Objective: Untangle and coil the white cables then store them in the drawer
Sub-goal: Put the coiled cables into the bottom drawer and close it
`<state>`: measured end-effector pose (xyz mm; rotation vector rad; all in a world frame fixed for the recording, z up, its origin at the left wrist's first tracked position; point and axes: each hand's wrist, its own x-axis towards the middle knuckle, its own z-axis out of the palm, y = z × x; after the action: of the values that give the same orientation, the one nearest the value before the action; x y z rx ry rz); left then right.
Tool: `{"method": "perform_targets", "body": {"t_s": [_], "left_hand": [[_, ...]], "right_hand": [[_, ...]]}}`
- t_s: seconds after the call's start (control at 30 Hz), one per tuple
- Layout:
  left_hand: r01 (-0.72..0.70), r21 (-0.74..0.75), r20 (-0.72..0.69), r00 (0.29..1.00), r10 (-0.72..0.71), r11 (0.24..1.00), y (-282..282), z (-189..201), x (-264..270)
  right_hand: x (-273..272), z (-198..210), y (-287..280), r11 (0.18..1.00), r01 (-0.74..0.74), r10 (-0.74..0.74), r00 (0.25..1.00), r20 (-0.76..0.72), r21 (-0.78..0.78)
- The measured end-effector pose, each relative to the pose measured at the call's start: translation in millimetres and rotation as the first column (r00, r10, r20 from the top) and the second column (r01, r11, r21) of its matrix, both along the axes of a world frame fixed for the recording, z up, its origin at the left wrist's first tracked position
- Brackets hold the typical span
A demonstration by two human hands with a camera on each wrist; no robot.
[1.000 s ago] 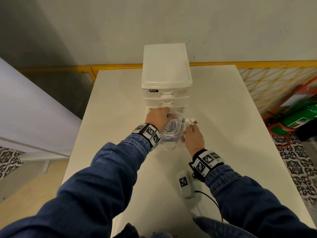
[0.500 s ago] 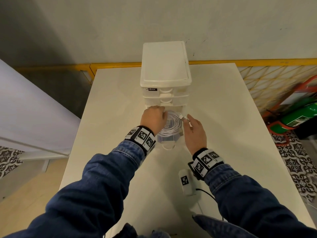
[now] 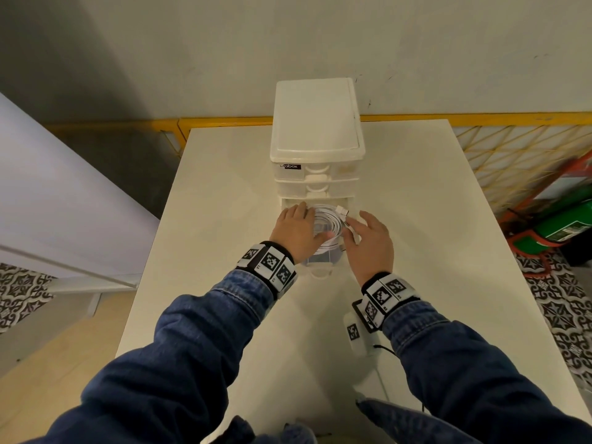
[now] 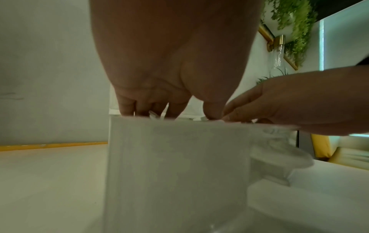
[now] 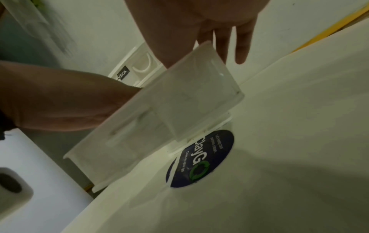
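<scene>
The white cable coil lies in the pulled-out clear bottom drawer of the white drawer unit. My left hand rests palm down on the coil's left side, fingers reaching into the drawer and thumb across the loops. In the left wrist view its fingertips dip behind the drawer wall. My right hand hovers with spread fingers over the drawer's right rim, touching the cable end near the plug. From the right wrist, straight fingers show above the drawer.
The unit stands at the back middle of the white table, its two upper drawers closed. A small white tagged device with a black cord lies by my right wrist. A yellow railing runs behind the table. A round dark sticker is under the drawer.
Both hands lowered the coil into the drawer. The right hand let go of the cable end and spread its fingers. The left hand flattened onto the coil.
</scene>
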<state>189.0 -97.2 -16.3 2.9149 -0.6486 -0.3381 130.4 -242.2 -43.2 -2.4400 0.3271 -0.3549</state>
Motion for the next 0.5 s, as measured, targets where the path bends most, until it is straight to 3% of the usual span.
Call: {"method": "perform_targets", "body": {"t_s": [0.1,0.17,0.23,0.5], "left_hand": [[0.003,0.011,-0.011,1.0,-0.003,1.0,1,-1,-1],[0.005,0.004,0.002,1.0,-0.005,1.0,0,-2,-1],[0.009,0.008,0.014,1.0,-0.01,1.0,0,-2,-1],[0.008,0.002,0.03,1.0,-0.009,1.0,0,-3,-3]], "right_hand": [[3,4,2,0.979,-0.162,0.171,0.983,0.061,-0.125],[3,7,5,0.948,-0.262,0.244,0.963,-0.115,-0.182],[3,9,6,0.922,-0.293,0.23,0.94,-0.252,-0.251],[19,21,2,0.825,-0.403,0.218,0.873,-0.436,-0.396]]}}
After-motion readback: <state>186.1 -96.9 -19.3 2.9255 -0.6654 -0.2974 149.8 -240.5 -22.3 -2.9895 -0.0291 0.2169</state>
